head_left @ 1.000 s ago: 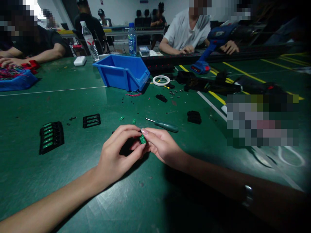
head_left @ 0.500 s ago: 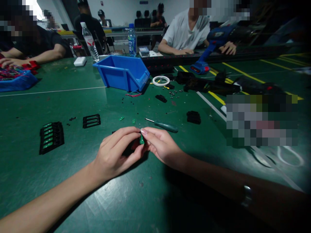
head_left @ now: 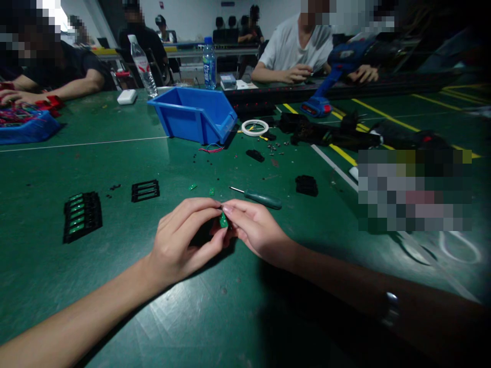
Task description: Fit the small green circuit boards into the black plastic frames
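Between my fingertips is a small green circuit board (head_left: 223,220), partly covered by the fingers. My left hand (head_left: 187,232) pinches it from the left with thumb and fingers. From the other side my right hand (head_left: 257,227) grips it, thumb on top near the left fingertips. A dark part seems to lie against the board, but its shape is hidden. Just beyond the hands lie a screwdriver (head_left: 263,199) with a green handle and two loose green boards, one of them a small board (head_left: 192,187) on the left.
Left are a black holder (head_left: 83,217) with several green boards and a black slotted frame (head_left: 145,190). A black part (head_left: 306,185) lies right. Farther back stand a blue bin (head_left: 184,115), a tape roll (head_left: 254,128), bottles and a cordless drill (head_left: 326,76). Co-workers sit across the table.
The green board between my fingers has tilted slightly, showing more of its face. My hands stay nearly in place. Across the table, a co-worker's hand has risen a little.
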Demonstrator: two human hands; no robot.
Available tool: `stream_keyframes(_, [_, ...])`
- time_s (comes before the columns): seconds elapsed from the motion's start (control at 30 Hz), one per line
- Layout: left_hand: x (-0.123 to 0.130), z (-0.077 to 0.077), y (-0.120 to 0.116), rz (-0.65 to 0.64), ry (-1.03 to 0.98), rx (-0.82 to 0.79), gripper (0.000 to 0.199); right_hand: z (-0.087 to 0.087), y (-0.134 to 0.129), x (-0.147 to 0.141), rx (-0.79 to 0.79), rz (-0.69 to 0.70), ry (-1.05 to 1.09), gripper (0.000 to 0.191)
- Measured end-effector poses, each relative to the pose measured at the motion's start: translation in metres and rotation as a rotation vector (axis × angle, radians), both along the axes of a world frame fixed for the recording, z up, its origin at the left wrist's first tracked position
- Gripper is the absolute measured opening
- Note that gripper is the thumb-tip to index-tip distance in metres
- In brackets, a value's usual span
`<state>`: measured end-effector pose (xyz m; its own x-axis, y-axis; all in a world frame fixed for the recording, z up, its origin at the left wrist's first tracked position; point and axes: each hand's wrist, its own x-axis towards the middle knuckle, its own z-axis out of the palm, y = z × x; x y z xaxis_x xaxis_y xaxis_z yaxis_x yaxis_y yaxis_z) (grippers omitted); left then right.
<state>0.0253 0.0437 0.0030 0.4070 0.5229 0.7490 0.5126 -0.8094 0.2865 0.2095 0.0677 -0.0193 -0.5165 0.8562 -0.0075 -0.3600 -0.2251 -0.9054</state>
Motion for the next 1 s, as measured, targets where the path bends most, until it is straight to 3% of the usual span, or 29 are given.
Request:
stream_keyframes(0.43, [0.0024, -0.0029, 0.0009, 0.069, -0.052, -0.015, 0.035, 0.0004, 0.0006, -0.0015, -0.023, -0.035, 0.047, 0.022])
stream_keyframes(1.0, [0.0020, -0.0022, 0.0010, 0.068, -0.051, -0.022, 0.032, -0.0015, 0.0006, -0.0008, -0.014, -0.034, 0.034, 0.023])
